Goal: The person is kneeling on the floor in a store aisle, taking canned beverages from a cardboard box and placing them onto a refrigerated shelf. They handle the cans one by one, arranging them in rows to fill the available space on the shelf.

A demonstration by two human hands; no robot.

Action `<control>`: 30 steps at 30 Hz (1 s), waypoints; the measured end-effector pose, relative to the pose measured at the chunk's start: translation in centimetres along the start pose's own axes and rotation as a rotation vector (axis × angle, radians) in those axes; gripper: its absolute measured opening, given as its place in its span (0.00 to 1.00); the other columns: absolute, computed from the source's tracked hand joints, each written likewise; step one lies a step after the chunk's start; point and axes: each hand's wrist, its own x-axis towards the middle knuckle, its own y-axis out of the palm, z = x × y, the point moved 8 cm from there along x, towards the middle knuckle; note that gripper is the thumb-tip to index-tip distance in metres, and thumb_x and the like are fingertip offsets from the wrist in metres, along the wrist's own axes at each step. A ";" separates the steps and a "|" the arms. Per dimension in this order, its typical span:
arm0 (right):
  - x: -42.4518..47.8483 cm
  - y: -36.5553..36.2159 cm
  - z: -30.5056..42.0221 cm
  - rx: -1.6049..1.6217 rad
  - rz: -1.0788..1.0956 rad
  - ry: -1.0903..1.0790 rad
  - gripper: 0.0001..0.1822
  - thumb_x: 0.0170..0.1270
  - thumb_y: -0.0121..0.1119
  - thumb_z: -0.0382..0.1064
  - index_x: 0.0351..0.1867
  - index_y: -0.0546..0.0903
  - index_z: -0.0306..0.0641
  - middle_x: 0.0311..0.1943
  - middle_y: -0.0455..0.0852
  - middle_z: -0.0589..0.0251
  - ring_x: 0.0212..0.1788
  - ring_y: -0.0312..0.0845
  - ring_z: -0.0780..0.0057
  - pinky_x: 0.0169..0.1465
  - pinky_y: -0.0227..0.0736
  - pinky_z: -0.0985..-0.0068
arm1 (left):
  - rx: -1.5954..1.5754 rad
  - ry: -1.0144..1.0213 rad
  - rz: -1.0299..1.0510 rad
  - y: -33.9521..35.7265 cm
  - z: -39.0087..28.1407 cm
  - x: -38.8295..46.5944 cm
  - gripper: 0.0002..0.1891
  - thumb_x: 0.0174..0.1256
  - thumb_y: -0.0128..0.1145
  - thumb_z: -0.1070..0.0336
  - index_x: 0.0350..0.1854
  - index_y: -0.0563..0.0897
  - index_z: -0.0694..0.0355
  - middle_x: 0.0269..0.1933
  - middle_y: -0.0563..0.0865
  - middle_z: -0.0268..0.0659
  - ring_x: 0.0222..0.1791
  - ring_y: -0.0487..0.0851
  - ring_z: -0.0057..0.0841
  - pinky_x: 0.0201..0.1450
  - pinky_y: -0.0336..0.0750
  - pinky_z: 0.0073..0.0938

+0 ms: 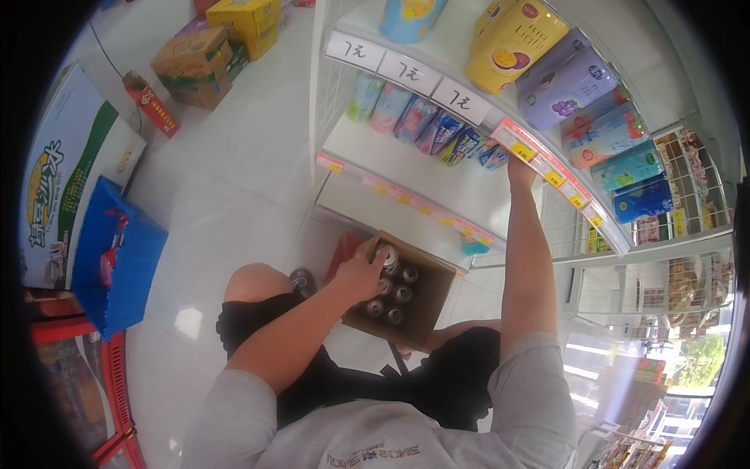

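An open cardboard box [430,299] stands on the floor between my knees, with several upright drink cans [402,294] in its bottom. My left hand [364,274] reaches over its left side, fingers around a can [388,258] whose top sits higher than the others. On the shelf above, a row of colourful drink cans [440,133] stands along the back. My right hand [520,170] extends under the upper shelf's price rail [542,161], close to the blue cans [493,157] at the row's right end. The rail hides its fingers, so their grip is not visible.
Larger-looking cans, one yellow [515,47] and one purple [568,88], line the upper shelf overhead. A lower shelf [375,202] juts out beyond the box. Left are a blue bin [126,258], a white chest [64,176] and stacked cartons [193,64]. Wire racks [627,287] stand right.
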 end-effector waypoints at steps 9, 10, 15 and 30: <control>-4.4 -1.6 6.7 0.279 -0.006 0.073 0.22 0.74 0.72 0.41 0.64 0.82 0.36 0.57 0.87 0.51 0.55 0.85 0.57 0.60 0.78 0.60 | -0.046 -0.086 0.078 -0.4 0.3 0.0 0.50 0.70 0.70 0.44 0.90 0.57 0.45 0.80 0.65 0.72 0.60 0.89 0.65 0.63 0.84 0.58; -6.5 -2.7 7.9 0.367 -0.032 0.098 0.21 0.73 0.73 0.39 0.63 0.83 0.36 0.54 0.87 0.52 0.49 0.86 0.61 0.55 0.80 0.63 | -0.053 -0.064 0.069 -0.9 -0.1 0.0 0.50 0.70 0.70 0.44 0.90 0.57 0.45 0.80 0.65 0.71 0.61 0.89 0.64 0.64 0.84 0.58; -23.0 -3.9 17.7 0.328 0.702 -0.017 0.12 0.72 0.71 0.40 0.53 0.86 0.42 0.43 0.92 0.55 0.40 0.90 0.60 0.45 0.84 0.65 | -0.079 -0.057 0.146 -0.9 -0.6 -0.1 0.51 0.70 0.70 0.45 0.92 0.55 0.43 0.83 0.64 0.67 0.63 0.88 0.64 0.66 0.84 0.59; -39.5 -0.7 21.6 0.317 0.551 0.001 0.36 0.65 0.80 0.44 0.71 0.74 0.43 0.65 0.83 0.45 0.61 0.86 0.37 0.59 0.85 0.51 | -0.121 -0.028 0.103 -3.3 -0.1 0.1 0.52 0.70 0.62 0.69 0.93 0.47 0.56 0.82 0.78 0.46 0.67 0.90 0.46 0.67 0.83 0.52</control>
